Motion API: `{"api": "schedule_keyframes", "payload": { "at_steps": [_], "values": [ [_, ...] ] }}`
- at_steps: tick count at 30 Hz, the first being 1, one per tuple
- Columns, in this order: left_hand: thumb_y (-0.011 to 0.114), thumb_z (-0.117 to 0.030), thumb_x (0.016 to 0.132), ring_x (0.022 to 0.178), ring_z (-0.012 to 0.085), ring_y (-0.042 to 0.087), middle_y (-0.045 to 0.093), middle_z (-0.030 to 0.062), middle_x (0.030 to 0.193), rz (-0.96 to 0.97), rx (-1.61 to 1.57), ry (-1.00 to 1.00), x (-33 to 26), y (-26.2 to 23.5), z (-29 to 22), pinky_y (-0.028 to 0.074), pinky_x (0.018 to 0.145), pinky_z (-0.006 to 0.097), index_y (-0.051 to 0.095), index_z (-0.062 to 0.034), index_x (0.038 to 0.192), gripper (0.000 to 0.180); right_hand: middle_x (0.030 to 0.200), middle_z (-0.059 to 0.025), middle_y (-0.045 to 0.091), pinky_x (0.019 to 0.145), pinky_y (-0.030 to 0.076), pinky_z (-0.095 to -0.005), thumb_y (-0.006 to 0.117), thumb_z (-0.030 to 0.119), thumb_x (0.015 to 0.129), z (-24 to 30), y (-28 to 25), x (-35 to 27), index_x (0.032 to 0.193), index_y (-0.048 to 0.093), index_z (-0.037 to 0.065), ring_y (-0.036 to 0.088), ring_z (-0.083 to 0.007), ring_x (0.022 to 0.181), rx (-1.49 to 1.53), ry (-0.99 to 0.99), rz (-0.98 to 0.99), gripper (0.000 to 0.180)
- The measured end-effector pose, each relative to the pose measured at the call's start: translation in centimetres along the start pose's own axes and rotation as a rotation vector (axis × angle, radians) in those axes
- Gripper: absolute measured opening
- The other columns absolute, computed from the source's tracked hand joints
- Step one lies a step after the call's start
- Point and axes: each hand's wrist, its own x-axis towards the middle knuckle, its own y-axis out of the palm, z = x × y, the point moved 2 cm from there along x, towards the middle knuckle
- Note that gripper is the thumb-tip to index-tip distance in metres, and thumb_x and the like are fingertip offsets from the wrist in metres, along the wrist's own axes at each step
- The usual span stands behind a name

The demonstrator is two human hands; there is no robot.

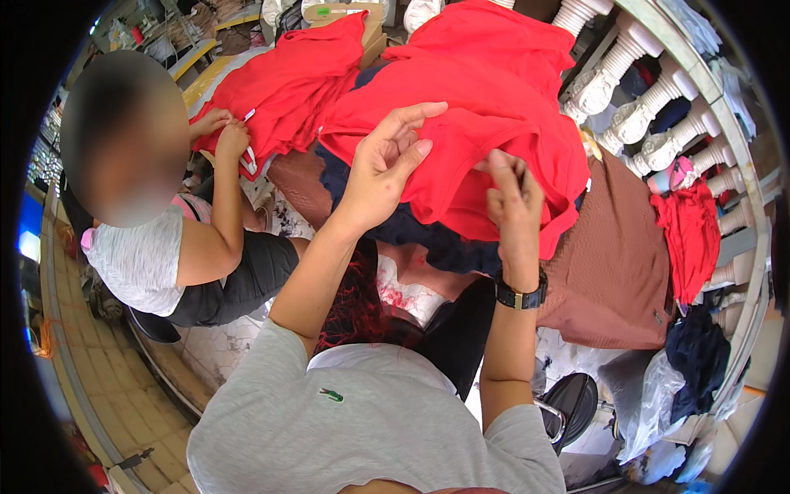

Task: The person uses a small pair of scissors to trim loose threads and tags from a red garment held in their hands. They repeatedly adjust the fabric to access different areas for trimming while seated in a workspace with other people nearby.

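Red garments lie piled in front of me, with dark navy cloth under their near edge. My left hand is raised over the left part of the pile, its index finger and thumb apart and nothing visible between them. To the right, my right hand hovers at a fold of the top red garment. Its fingers are curled together, the fingertips against the red cloth; whatever they pinch is too small to make out. A dark watch is on my right wrist.
On the left a co-worker sits, both hands at another red garment pile. Brown cloth drapes to the right. Beyond it stands a rack of white yarn-like rolls with a red cloth. Plastic bags lie lower right.
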Motion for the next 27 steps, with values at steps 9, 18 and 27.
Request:
{"api": "schedule_keyframes", "payload": {
  "at_steps": [9,18,27],
  "values": [
    [0.061,0.006,0.092,0.081,0.0066,0.051,0.060,0.0048,0.122,-0.007,0.195,-0.164,-1.2,0.0,-0.5,0.045,0.081,0.022,0.055,-0.0045,0.140,0.049,0.065,0.0108,0.048,0.046,0.021,-0.0212,0.077,0.009,0.090,-0.5,0.5,-0.1,0.095,0.068,0.007,0.034,0.0006,0.051,0.238,-0.106,0.090,0.011],
    [0.073,-0.001,0.085,0.074,0.0208,0.061,0.063,0.0086,0.096,-0.072,0.776,0.402,0.2,1.5,-1.9,0.050,0.072,0.031,0.070,-0.0026,0.110,0.025,0.079,0.0086,0.058,0.058,0.033,-0.0175,0.077,0.009,0.091,-1.1,-0.1,-0.2,0.099,0.068,0.003,0.045,0.0006,0.067,0.051,-0.191,0.025,0.013],
    [0.064,-0.013,0.101,0.082,0.0080,0.061,0.070,0.0040,0.094,-0.079,0.186,-0.142,-0.4,1.6,1.3,0.052,0.074,0.024,0.069,0.0003,0.103,0.014,0.090,0.0025,0.067,0.070,0.044,-0.0191,0.075,0.009,0.092,-0.8,-0.6,-0.7,0.105,0.068,0.001,0.055,-0.0029,0.078,0.075,-0.115,0.017,0.017]
  ]
}}
